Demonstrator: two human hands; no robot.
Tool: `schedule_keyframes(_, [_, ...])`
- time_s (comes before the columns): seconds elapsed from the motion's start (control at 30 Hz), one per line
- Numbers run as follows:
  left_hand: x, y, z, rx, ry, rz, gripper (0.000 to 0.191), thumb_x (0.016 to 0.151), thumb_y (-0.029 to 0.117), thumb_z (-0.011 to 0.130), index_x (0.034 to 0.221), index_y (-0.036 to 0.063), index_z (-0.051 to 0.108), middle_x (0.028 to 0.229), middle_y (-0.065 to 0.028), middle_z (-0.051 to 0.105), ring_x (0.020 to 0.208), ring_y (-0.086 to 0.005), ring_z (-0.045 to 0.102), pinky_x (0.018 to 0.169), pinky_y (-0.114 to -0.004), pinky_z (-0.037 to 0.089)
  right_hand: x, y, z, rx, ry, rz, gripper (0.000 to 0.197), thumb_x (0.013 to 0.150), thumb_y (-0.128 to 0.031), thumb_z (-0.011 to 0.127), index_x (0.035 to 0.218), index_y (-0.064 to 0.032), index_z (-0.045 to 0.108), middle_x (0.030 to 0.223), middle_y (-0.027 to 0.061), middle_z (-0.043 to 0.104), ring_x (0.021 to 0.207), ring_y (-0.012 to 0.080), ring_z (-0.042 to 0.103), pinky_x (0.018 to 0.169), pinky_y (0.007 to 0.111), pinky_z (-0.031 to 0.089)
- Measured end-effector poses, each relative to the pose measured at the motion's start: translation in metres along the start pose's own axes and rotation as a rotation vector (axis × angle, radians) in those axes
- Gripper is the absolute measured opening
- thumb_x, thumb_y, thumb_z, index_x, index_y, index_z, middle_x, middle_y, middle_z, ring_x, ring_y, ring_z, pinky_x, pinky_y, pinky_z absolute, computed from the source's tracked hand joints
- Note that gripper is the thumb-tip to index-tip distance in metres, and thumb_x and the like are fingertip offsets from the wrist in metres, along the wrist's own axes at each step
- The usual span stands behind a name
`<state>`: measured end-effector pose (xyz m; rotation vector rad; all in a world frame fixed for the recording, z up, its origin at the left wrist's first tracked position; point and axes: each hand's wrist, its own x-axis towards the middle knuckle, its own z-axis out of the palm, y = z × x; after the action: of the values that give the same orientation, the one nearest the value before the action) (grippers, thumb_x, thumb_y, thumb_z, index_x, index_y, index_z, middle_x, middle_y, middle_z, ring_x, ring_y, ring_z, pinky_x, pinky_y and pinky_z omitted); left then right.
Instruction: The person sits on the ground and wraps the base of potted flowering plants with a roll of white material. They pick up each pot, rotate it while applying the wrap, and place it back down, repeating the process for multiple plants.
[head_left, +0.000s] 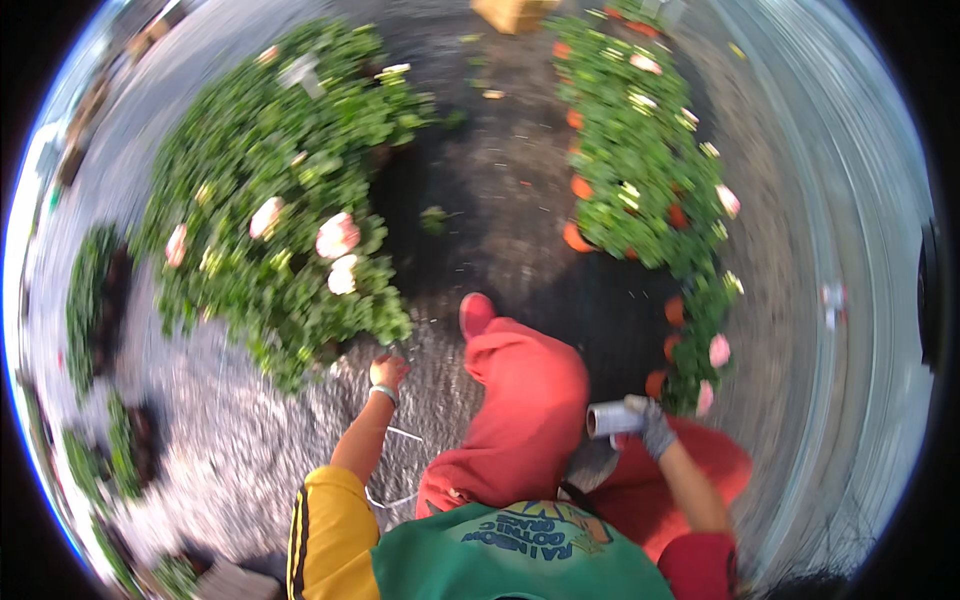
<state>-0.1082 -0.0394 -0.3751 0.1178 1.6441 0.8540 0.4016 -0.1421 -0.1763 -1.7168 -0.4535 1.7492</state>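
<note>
My left hand (388, 371) is bare, with a band at the wrist. Its fingers are spread over the dark ground sheet, just below a large cluster of leafy potted plants (322, 165) with pink and white blooms. In my right hand (649, 420), which wears a grey glove, is a pale hollow cylinder (611, 418), held beside my bent knee. Close to that hand stands a row of the same kind of plant in orange pots (655, 384). A loose leafy sprig (433, 220) lies on the sheet between the two plant groups.
More rows of plants (91, 307) run along the far left. A cardboard box (514, 13) sits at the top centre. White string (390, 501) lies on the ground near my left arm. Clear plastic sheeting (847, 187) rises on the right.
</note>
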Motion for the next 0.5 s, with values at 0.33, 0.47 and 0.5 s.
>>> schedule_keyframes(0.33, [-0.168,0.141,0.32,1.955,-0.901,0.965,0.047,0.078,0.034,0.054,0.115,0.0068,0.047,0.101,-0.0114,0.061,0.092,-0.0292,0.059,0.08,-0.038,0.045,-0.035,-0.087,-0.177,-0.175,0.71,-0.166,0.037,0.07,-0.039,0.061,0.081,-0.0045,0.063,0.065,0.0104,0.058,0.058,0.0172,0.054,0.057,0.035,0.041])
schedule_keyframes(0.47, [-0.205,0.054,0.431,2.29,-1.34,1.201,0.046,0.078,0.034,0.056,0.114,0.0061,0.047,0.114,-0.0154,0.053,0.103,-0.0305,0.052,0.084,-0.04,0.043,-0.052,-0.102,-0.183,-1.207,0.882,-0.762,0.018,0.08,-0.03,0.049,0.085,-0.0203,0.063,0.071,0.0097,0.059,0.062,0.0265,0.058,0.059,0.039,0.044])
schedule_keyframes(0.5, [-0.206,0.015,0.452,2.382,-1.4,1.07,0.052,0.079,0.034,0.055,0.119,0.005,0.042,0.118,-0.018,0.05,0.107,-0.0321,0.049,0.086,-0.04,0.041,-0.057,-0.101,-0.181,-1.229,0.863,-0.716,0.017,0.078,-0.023,0.049,0.088,-0.0241,0.063,0.07,0.0084,0.058,0.062,0.027,0.058,0.058,0.038,0.045])
